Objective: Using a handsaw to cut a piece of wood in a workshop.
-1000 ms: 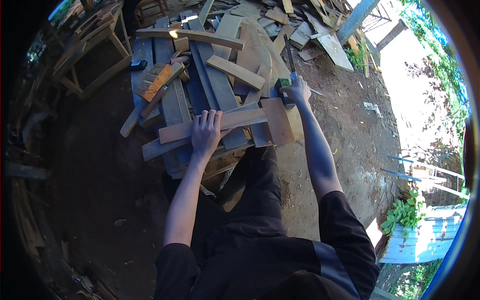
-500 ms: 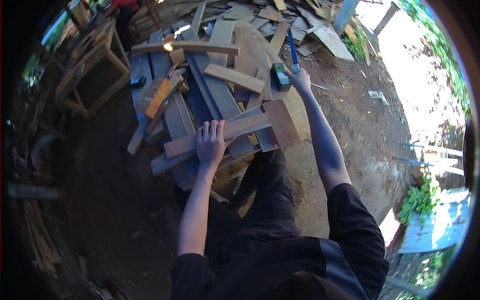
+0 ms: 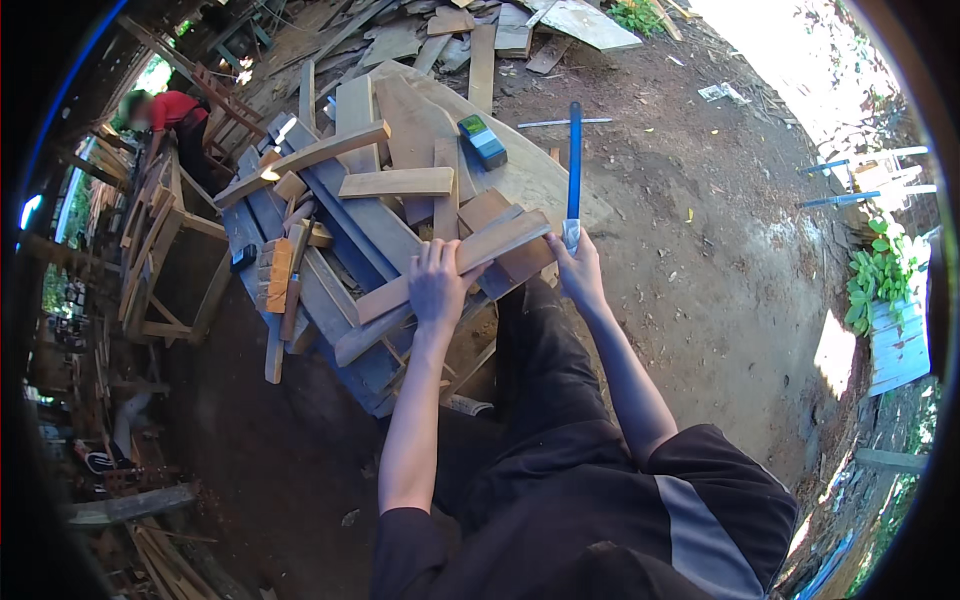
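My left hand (image 3: 437, 280) lies with fingers curled over a narrow pale board (image 3: 505, 241) resting across the stacked wood. My right hand (image 3: 577, 268) holds a long, upright blue tool (image 3: 574, 160) by its pale metallic lower end, beside the board's right end. A wider brown board (image 3: 530, 262) lies under that end. Beyond them a green-and-black boxy object (image 3: 482, 141) sits on a large plank. An orange wooden block (image 3: 277, 285) and a small black object (image 3: 243, 258) lie among the planks on the left.
A co-worker in red (image 3: 178, 112) bends over wooden frames (image 3: 185, 228) at back left. Scrap boards (image 3: 480, 55) lie at the top. Dirt ground (image 3: 690, 290) surrounds the pile. Leaning timber (image 3: 150, 545) stands at lower left, leafy plants (image 3: 868, 300) at right.
My right hand has left the green-and-black object and come down toward me with the blue tool, beside the board. The view has turned, showing more of the co-worker.
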`<action>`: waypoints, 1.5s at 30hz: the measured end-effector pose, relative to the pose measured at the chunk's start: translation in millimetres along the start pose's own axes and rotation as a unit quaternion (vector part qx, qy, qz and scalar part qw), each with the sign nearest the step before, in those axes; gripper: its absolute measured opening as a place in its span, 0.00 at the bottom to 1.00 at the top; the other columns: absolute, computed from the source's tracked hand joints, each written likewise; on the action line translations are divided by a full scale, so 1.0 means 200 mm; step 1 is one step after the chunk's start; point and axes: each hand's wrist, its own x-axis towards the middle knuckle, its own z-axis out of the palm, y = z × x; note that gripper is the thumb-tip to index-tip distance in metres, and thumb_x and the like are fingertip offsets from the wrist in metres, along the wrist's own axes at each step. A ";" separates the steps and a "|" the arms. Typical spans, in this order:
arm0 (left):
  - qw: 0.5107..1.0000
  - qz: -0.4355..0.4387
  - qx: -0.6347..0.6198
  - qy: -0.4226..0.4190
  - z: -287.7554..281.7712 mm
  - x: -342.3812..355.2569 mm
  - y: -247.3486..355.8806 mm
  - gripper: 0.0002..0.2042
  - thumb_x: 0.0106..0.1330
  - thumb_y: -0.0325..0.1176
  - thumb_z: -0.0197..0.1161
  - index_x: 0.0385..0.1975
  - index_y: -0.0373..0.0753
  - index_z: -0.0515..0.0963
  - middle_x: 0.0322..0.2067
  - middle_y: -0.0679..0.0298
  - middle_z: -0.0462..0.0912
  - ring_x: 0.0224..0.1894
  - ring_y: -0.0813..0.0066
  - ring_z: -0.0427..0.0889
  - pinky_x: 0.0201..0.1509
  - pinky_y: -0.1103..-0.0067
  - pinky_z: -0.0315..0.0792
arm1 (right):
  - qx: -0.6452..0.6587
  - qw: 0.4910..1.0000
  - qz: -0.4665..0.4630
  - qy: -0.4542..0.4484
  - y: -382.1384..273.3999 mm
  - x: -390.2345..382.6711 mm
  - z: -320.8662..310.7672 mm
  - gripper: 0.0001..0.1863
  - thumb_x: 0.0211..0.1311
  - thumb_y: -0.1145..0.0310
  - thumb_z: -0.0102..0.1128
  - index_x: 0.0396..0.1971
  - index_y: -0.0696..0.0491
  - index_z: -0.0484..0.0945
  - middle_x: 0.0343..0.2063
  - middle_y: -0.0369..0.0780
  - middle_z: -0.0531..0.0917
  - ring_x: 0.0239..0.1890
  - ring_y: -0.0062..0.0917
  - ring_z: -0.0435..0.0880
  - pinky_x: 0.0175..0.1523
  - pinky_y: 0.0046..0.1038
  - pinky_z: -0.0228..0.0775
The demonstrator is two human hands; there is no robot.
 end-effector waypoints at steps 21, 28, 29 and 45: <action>0.989 -0.016 -0.022 -0.144 -0.03 0.02 -0.03 0.28 0.64 0.61 0.59 0.48 0.39 0.79 0.42 0.62 0.84 0.47 0.65 0.79 0.54 0.69 0.64 | 0.092 0.994 -0.040 -0.034 0.02 0.11 -0.02 0.11 0.66 0.70 0.62 0.43 0.60 0.75 0.42 0.42 0.88 0.41 0.21 0.86 0.50 0.26 0.75; 0.990 -0.009 -0.043 -0.134 -0.04 0.03 -0.02 0.27 0.67 0.59 0.58 0.52 0.40 0.77 0.42 0.61 0.83 0.48 0.64 0.79 0.54 0.69 0.63 | 0.037 0.997 -0.042 -0.061 0.05 0.15 0.01 0.13 0.63 0.71 0.62 0.44 0.59 0.75 0.39 0.39 0.88 0.35 0.19 0.83 0.43 0.28 0.75; 0.988 -0.014 -0.040 -0.148 -0.04 0.03 -0.02 0.27 0.68 0.58 0.57 0.56 0.42 0.76 0.43 0.61 0.83 0.47 0.64 0.79 0.54 0.68 0.63 | 0.003 0.998 -0.026 -0.065 0.05 0.15 0.02 0.14 0.62 0.71 0.63 0.45 0.59 0.75 0.39 0.38 0.88 0.34 0.19 0.82 0.42 0.27 0.75; 0.989 0.035 0.056 -0.133 -0.08 0.20 0.14 0.26 0.74 0.54 0.48 0.71 0.63 0.63 0.39 0.58 0.76 0.46 0.61 0.72 0.51 0.66 0.67 | 0.178 0.978 -0.047 -0.094 0.03 0.11 0.01 0.12 0.65 0.75 0.59 0.47 0.59 0.73 0.46 0.38 0.87 0.44 0.17 0.83 0.52 0.24 0.74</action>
